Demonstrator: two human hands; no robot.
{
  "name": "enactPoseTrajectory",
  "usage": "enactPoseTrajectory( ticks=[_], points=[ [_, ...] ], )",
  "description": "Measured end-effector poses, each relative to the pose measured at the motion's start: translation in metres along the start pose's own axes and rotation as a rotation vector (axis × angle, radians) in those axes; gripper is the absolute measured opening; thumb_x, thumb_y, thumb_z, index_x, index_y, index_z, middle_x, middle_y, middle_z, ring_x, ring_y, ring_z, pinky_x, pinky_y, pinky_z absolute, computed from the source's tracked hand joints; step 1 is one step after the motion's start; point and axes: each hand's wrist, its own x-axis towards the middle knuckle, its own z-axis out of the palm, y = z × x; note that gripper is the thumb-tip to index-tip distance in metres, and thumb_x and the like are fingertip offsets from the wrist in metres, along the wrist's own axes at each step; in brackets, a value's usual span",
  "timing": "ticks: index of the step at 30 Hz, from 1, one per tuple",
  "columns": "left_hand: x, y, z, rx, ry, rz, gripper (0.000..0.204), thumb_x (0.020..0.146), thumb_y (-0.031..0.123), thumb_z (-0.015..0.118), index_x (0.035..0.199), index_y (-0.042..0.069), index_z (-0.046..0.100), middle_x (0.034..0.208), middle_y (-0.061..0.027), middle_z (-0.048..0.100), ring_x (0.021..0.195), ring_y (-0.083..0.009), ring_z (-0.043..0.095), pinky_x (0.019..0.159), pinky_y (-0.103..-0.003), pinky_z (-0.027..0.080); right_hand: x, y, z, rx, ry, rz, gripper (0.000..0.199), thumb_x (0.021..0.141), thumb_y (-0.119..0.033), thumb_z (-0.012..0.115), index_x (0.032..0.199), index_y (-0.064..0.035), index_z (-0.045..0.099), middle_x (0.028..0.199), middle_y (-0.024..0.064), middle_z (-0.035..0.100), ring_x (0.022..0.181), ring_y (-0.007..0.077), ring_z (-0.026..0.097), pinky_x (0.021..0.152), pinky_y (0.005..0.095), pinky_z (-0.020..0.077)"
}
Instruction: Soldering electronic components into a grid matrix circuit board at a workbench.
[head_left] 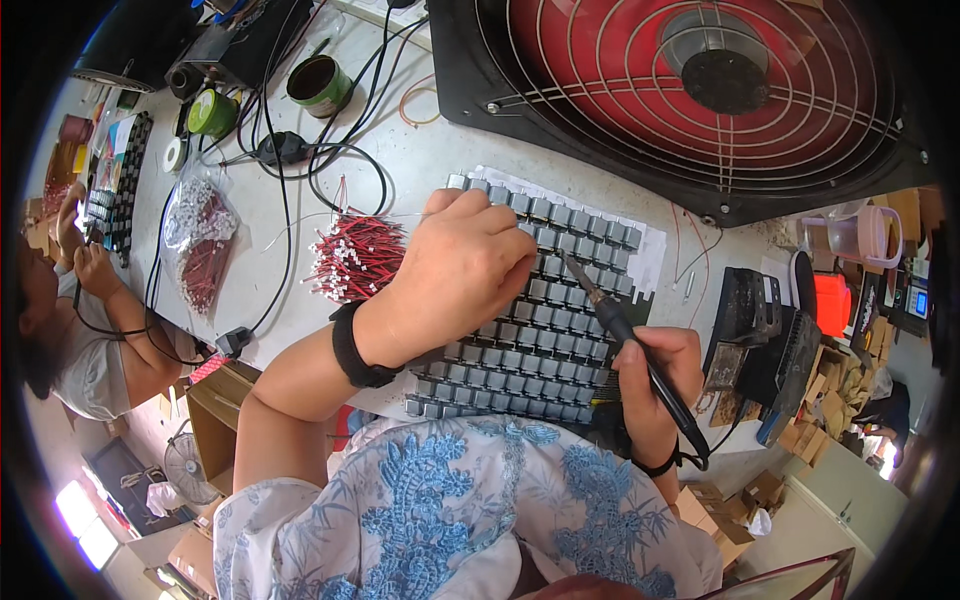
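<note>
My right hand grips a black-handled soldering iron, its tip resting at or just over the rows of small grey metal parts. These parts sit in a dense grid on a panel in front of me. Above the panel's upper left, my left hand is closed in a pinch. A thin silvery wire, which looks like solder wire, runs leftward from it; the fingers hide its end. Beside my left wrist lies a heap of short red and black leads with white connectors.
A large fan with a wire guard stands at the back right. Left are a plastic bag of leads, black cables and a green tin. A black iron stand is at the right. Another person works at the far left.
</note>
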Motion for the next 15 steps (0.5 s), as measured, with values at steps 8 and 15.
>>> enactPoseTrajectory(
  ticks=[8,15],
  points=[
    [0.0014,0.0002,-0.0055,0.071,0.042,-0.024,0.015,0.066,0.005,0.074,0.077,0.011,0.066,0.071,-0.001,0.055,0.072,-0.022,0.052,0.071,-0.035,0.039,-0.0012,-0.0018,0.0011,0.062,0.023,0.043,0.019,0.086,-0.004,0.069,0.1,-0.0001,0.056,0.079,0.0045,0.062,0.066,0.0062,0.058,0.057,0.0194,0.044],
    [-0.0006,0.0005,-0.0036,0.014,0.017,-0.006,0.016,0.064,0.005,0.074,0.076,0.012,0.066,0.071,-0.0008,0.054,0.072,-0.022,0.052,0.07,-0.035,0.039,-0.0016,0.0005,0.0024,0.052,-0.014,0.023,0.021,0.086,-0.005,0.069,0.101,-0.0004,0.056,0.078,0.0035,0.061,0.063,0.0055,0.056,0.056,0.0192,0.0431]
  ],
)
